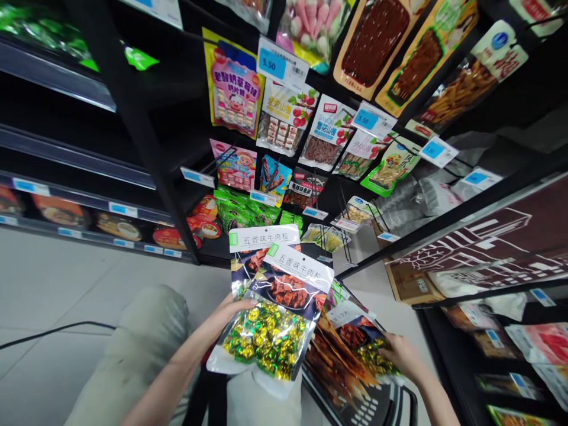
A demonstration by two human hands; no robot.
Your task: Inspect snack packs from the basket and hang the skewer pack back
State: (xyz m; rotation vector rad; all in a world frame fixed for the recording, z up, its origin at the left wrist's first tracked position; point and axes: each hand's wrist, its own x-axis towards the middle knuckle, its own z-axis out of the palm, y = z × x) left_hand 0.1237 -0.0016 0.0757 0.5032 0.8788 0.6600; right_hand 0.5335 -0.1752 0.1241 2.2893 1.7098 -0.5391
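My left hand (238, 310) is closed on two beef cube packets, held up in front of my knees. The front packet (274, 331) has a clear lower window with gold and green wrapped pieces. Behind it, the rear packet (242, 239) shows mainly its white top. At the right, my right hand (402, 354) has its fingers around the edge of another beef cube packet (352, 334), low in a black shopping basket (377, 399). Brown dried-snack packs (339, 367) lie beside that packet. The right fingertips are partly hidden.
A rack ahead carries hanging snack bags (328, 133) on long metal hooks with price tags (284, 64). Shelves with round-fronted packs (118, 228) stand at left. A brown printed panel (483, 231) and a cardboard box (415, 284) are at right. A black cable (57, 329) crosses the floor.
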